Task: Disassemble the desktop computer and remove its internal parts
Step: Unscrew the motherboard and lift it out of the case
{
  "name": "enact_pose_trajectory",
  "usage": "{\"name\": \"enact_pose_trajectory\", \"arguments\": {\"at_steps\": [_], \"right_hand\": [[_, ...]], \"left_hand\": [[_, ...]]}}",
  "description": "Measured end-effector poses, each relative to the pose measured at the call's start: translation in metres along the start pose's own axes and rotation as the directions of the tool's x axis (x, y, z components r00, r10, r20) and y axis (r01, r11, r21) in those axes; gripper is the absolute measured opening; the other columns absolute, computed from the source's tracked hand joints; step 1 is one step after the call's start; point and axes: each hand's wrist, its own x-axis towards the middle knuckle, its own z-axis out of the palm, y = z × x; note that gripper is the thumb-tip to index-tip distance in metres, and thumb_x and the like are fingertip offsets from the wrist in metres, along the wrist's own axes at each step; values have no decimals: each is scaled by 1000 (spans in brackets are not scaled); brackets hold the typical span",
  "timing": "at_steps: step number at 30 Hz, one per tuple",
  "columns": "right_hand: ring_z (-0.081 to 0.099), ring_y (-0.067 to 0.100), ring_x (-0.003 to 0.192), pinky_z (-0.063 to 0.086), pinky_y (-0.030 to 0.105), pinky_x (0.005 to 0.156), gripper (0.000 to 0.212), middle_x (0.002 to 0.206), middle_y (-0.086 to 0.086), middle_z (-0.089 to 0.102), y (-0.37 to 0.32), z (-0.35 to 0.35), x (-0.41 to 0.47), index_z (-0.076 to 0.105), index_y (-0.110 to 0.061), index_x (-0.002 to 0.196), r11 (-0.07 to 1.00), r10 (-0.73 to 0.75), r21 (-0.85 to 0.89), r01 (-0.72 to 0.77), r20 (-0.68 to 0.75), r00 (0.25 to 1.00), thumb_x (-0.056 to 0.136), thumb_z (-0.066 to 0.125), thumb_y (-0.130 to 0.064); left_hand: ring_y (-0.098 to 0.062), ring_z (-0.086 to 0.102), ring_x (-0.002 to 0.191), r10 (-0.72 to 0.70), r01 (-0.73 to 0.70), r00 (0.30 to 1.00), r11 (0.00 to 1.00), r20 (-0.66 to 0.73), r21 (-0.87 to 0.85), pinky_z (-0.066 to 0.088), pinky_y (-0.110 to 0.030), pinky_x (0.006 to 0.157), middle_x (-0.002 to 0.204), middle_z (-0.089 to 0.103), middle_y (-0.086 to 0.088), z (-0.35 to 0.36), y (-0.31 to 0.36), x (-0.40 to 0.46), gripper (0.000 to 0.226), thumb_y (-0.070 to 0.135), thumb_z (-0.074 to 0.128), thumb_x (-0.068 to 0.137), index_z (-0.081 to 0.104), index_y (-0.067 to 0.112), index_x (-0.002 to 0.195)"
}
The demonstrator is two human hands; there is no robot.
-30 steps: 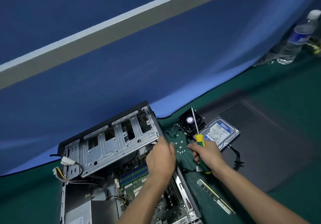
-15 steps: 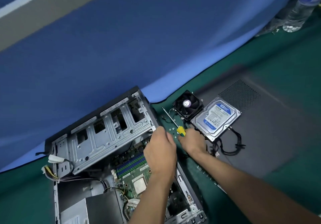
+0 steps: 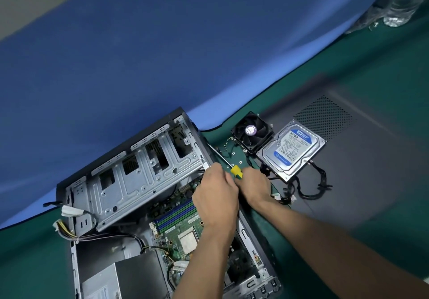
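The open desktop case (image 3: pixel 130 178) lies on its side on the green mat, its metal drive cage raised at the far end. Inside show the green motherboard (image 3: pixel 183 226) with blue memory slots and the grey power supply (image 3: pixel 120 275). My left hand (image 3: pixel 216 199) rests with curled fingers at the case's right rim beside the cage; what it holds is hidden. My right hand (image 3: pixel 253 185) grips the yellow-and-green screwdriver (image 3: pixel 235 171), its shaft pointing up-left along the case's right edge.
A black cooler fan (image 3: pixel 251 131) and a blue-labelled hard drive (image 3: pixel 291 150) with black cables lie right of the case, on the grey side panel (image 3: pixel 348 159). Loose screws sit near the fan. A water bottle (image 3: pixel 404 1) stands far right. Blue cloth backs the mat.
The screwdriver has tipped from upright to lying low, pointing up-left, and my right hand has come in close to my left. The view has shifted down over the case.
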Motion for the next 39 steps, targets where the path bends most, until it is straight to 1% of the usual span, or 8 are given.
{"name": "enact_pose_trajectory", "arguments": {"at_steps": [6, 10, 13, 16, 21, 26, 32, 39], "right_hand": [[64, 28, 80, 47, 30, 66, 21, 82, 6, 68, 8, -16, -6, 62, -13, 88, 980, 28, 196, -32, 25, 999, 89, 59, -34], [60, 26, 75, 42, 29, 61, 8, 76, 2, 63, 9, -45, -19, 60, -21, 83, 965, -92, 245, 89, -1, 996, 88, 57, -27], [62, 26, 72, 43, 31, 61, 16, 69, 1, 59, 3, -77, -35, 51, -23, 70, 956, -204, 221, 194, 24, 979, 86, 54, -25], [60, 25, 71, 45, 31, 61, 17, 70, 0, 60, -8, -116, -48, 50, -22, 68, 946, -324, 32, 322, 82, 943, 83, 55, -30], [55, 21, 63, 35, 27, 51, 24, 59, -3, 54, -48, -159, -65, 50, -20, 64, 856, -452, -170, 488, 211, 867, 80, 60, -35], [58, 8, 48, 49, 27, 55, 14, 66, -4, 66, -83, -167, -79, 61, -30, 71, 823, -530, -65, 564, 269, 805, 73, 73, -39], [55, 13, 45, 44, 23, 46, 17, 64, -1, 66, -101, -147, -99, 63, -23, 78, 795, -598, 238, 557, 161, 785, 71, 79, -20], [57, 16, 66, 46, 34, 60, 19, 73, -5, 62, -90, -104, -108, 57, -29, 79, 712, -689, -35, 702, 160, 707, 76, 70, -43]], "left_hand": [[-29, 57, 63, 34, -34, 999, 999, -4, -9, 41, -32, 58, 71, 60, -4, -3, 0, -1, 18, 24, 51, 91, 48, 16, 75], [-30, 62, 68, 103, -102, 995, 989, -1, 111, 36, -31, 55, 75, 64, -3, -8, 2, 0, 16, 27, 48, 91, 45, 19, 78], [-29, 59, 52, 223, -208, 971, 967, -91, 147, 29, -27, 45, 68, 65, -7, -20, 7, -4, 11, 18, 60, 84, 52, 12, 89], [-25, 50, 33, 403, -368, 909, 896, -106, 249, 21, -22, 36, 68, 63, -7, -36, 11, 1, 41, 12, 76, 71, 63, 5, 109], [-22, 48, 33, 498, -411, 860, 805, -110, 427, 21, -19, 34, 54, 53, -1, -68, -6, 6, 33, 14, 90, 50, 63, 13, 70], [-24, 52, 39, 445, -378, 871, 878, -210, 292, 32, -25, 33, 58, 58, -3, -82, -46, -6, 20, 18, 82, 70, 64, 11, 68], [-24, 58, 56, 158, -164, 971, 986, -181, -21, 27, -25, 47, 65, 64, 2, -61, -90, -37, 12, 26, 65, 86, 67, 18, 78], [-14, 55, 64, 97, -77, 994, 946, 50, -315, 29, -27, 50, 62, 59, 12, -29, -124, -51, 7, 31, 62, 87, 68, 29, 85]]}}
